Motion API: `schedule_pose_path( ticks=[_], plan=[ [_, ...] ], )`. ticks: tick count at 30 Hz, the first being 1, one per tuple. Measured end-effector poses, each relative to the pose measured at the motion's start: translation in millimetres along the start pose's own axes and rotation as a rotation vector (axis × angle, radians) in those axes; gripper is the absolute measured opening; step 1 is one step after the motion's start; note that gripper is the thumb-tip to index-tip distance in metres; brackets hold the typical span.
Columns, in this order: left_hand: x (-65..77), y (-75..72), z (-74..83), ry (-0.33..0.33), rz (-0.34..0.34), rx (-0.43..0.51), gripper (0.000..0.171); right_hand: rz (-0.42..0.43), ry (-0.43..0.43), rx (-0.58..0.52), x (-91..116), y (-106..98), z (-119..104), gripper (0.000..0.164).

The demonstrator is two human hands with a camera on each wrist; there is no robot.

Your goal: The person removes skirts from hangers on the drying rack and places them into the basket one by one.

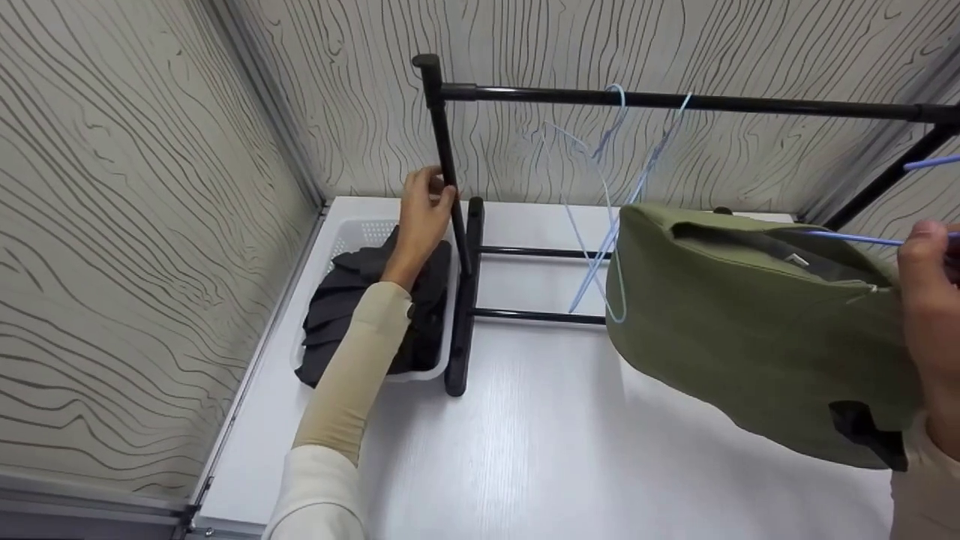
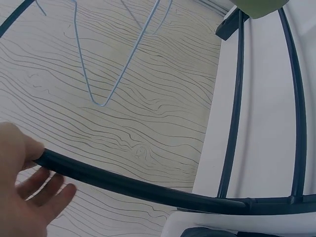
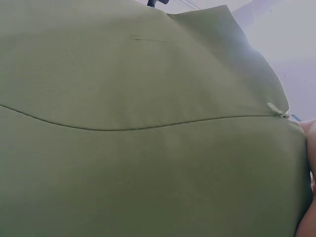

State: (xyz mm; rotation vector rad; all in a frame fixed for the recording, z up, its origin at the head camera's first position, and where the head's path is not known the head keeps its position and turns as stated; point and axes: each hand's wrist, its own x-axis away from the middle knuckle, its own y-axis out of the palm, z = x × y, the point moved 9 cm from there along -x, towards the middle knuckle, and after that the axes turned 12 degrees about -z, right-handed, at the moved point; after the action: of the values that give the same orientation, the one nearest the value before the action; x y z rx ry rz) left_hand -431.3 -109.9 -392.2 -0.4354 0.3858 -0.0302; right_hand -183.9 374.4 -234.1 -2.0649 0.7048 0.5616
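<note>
My left hand (image 1: 424,217) holds the left upright post (image 1: 441,142) of a black clothes rack. In the left wrist view its thumb lies on one side of the post (image 2: 118,182) and the fingers curl at the other. At the right edge of the head view, my right hand (image 1: 930,307) pinches a blue wire hanger (image 1: 862,238). From that hanger hangs an olive-green skirt-like garment (image 1: 750,345), its waist opening gaping at the top. The garment (image 3: 148,168) fills most of the right wrist view, with a small zip pull (image 3: 281,114) near the hand.
Two light-blue wire hangers (image 1: 619,112) hang from the rack's top rail (image 1: 750,105). Left of the rack's foot, a white basket (image 1: 352,232) holds folded black clothes (image 1: 337,300). The rack stands on a white table (image 1: 480,465) against patterned walls (image 1: 112,225).
</note>
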Motion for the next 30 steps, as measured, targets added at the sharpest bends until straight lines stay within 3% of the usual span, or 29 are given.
schedule_pose_path(
  ticks=[5, 12, 17, 19, 23, 28, 30],
  plan=[
    [2.9, -11.3, 9.5, 0.042, 0.112, 0.036, 0.016, 0.032, -0.007, -0.004, -0.8, 2.2, -3.9, 0.037],
    [3.0, -14.7, 21.0, 0.059, 0.124, 0.069, 0.017, 0.082, 0.084, 0.037, -0.8, 7.2, -2.5, 0.040],
    [2.0, -16.3, 22.0, 0.061, 0.134, 0.065, 0.022, 0.063, 0.138, 0.060, 0.5, 12.7, -4.5, 0.042],
    [2.6, -16.0, 21.2, 0.056, 0.129, 0.067, 0.021, 0.050, 0.118, 0.041, 0.0, 15.6, -8.8, 0.040],
    [4.6, -15.0, 21.5, 0.055, 0.121, 0.078, 0.020, 0.045, 0.054, -0.056, -4.9, 21.2, -16.8, 0.018],
    [6.7, -13.9, 27.9, 0.065, 0.127, 0.084, 0.017, 0.041, -0.045, -0.235, -11.1, 30.4, -24.0, 0.027],
    [7.1, -12.6, 33.1, 0.073, 0.122, 0.083, 0.016, 0.036, -0.069, -0.256, -12.0, 33.2, -25.9, 0.026]
  ],
)
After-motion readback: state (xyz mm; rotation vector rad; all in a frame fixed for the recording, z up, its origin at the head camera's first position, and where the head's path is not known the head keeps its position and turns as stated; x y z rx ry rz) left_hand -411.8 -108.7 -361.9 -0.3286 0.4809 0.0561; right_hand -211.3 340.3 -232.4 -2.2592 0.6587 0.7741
